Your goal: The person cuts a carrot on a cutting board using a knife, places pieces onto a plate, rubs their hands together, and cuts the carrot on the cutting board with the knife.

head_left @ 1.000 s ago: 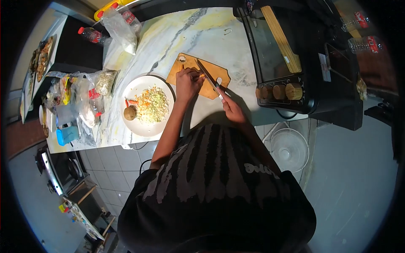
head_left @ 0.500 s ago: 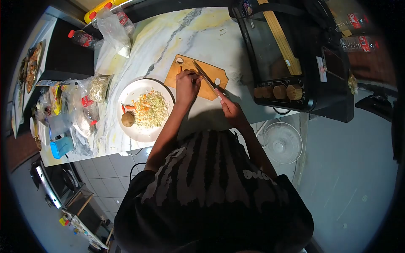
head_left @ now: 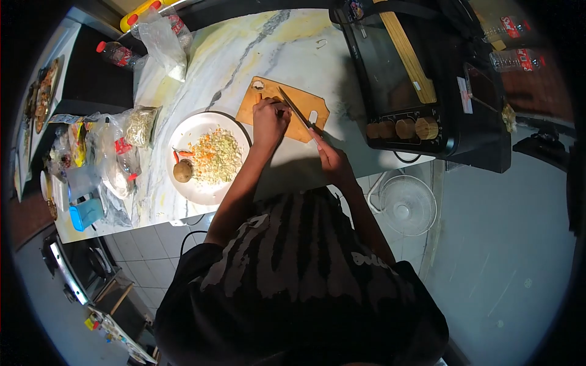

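On the wooden cutting board [head_left: 312, 104] my left hand [head_left: 270, 125] is closed, its fingers curled round a thin orange piece that looks like carrot [head_left: 258, 97]. Most of that piece is hidden under the fingers. My right hand [head_left: 333, 161] grips the handle of a knife [head_left: 293, 106], whose blade slants across the board just right of my left fingers. Left of the board stands a white plate [head_left: 194, 122] with diced pale and orange vegetables [head_left: 218, 155], red chilies [head_left: 184, 152] and a round brown potato-like item [head_left: 182, 171].
A black toaster oven [head_left: 390, 79] occupies the right side of the marble counter [head_left: 244, 36]. Plastic bags [head_left: 160, 46], bottles [head_left: 116, 53] and a blue container [head_left: 86, 213] crowd the left side. A white fan [head_left: 404, 204] stands below the counter's edge.
The whole view has shifted slightly. Both hands, the knife and the orange piece keep nearly the same places on the board.
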`<state>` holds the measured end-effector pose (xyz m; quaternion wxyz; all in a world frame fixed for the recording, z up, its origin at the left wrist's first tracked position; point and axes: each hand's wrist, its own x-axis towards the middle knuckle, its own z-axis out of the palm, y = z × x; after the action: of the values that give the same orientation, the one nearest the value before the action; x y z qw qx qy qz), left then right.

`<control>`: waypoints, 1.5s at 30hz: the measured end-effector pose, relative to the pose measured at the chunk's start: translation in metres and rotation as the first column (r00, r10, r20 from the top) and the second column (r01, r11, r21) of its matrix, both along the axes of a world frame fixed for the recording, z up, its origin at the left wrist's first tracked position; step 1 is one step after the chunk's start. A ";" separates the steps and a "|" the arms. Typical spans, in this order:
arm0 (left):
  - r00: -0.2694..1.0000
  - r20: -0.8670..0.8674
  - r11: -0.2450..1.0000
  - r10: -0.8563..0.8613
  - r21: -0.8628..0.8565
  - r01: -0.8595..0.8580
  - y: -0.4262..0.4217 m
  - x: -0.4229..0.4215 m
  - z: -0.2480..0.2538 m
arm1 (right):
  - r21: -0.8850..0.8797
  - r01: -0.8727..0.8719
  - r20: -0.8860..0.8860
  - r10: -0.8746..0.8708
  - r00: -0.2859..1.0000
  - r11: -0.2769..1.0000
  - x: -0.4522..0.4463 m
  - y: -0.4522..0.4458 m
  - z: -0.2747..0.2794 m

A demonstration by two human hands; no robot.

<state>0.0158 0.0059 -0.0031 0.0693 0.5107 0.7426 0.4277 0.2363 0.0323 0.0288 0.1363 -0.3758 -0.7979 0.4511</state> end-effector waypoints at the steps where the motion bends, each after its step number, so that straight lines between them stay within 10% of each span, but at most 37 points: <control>1: 1.000 0.005 1.000 -0.008 0.003 0.008 0.000 -0.001 0.000 | -0.010 0.006 0.029 -0.006 1.000 1.000 0.000 0.000 0.002; 21: 1.000 0.030 1.000 -0.006 0.014 0.006 0.001 0.001 0.002 | 0.136 -0.016 -0.080 0.027 0.996 0.991 0.002 0.008 -0.015; 25: 0.998 0.061 1.000 -0.010 -0.024 0.012 -0.002 0.002 0.007 | -0.140 -0.014 0.103 0.028 0.994 0.990 0.011 0.010 -0.014; 27: 0.997 0.055 0.995 -0.051 -0.078 0.055 0.001 -0.003 0.007 | 0.370 0.027 -0.280 0.084 0.956 0.929 -0.010 0.015 -0.040; 29: 0.998 0.055 1.000 0.028 -0.005 -0.028 -0.001 0.000 -0.001 | -0.076 -0.007 0.309 0.030 0.951 0.997 -0.018 0.008 0.001; 33: 0.997 0.038 0.994 0.067 -0.094 -0.063 -0.004 0.004 0.006 | 0.065 0.017 -0.035 -0.015 0.999 0.998 -0.017 0.004 -0.019; 41: 0.998 0.039 0.994 0.052 -0.101 -0.048 -0.002 0.006 0.011 | -0.033 -0.035 0.284 0.043 0.958 0.999 -0.023 0.016 0.007; 45: 0.997 0.012 0.994 0.070 -0.088 -0.069 -0.003 0.006 0.003 | 0.082 -0.134 0.165 0.120 0.979 0.988 -0.016 0.026 -0.018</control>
<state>0.0219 0.0034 0.0003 0.0826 0.4777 0.7774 0.4007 0.2207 0.0582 0.0108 0.0604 -0.3521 -0.8488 0.3899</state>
